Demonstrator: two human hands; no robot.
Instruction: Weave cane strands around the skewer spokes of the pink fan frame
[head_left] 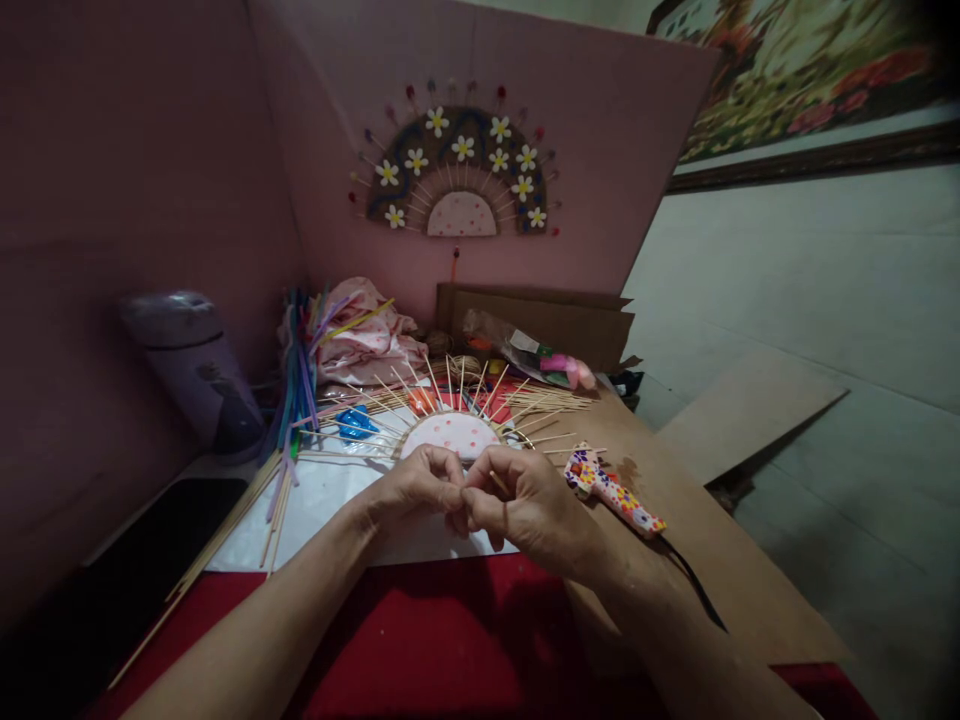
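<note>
On the table point(397, 640) before me, sticks point(449, 385) already fan from the dotted half-disc point(450, 430), tips bare, while my left hand point(421, 487) and right hand point(536, 508) meet in a pinching grip, its contents unclear.

You look through one head-worn camera, facing forward and down over the worktable point(420, 620) from close range.
</note>
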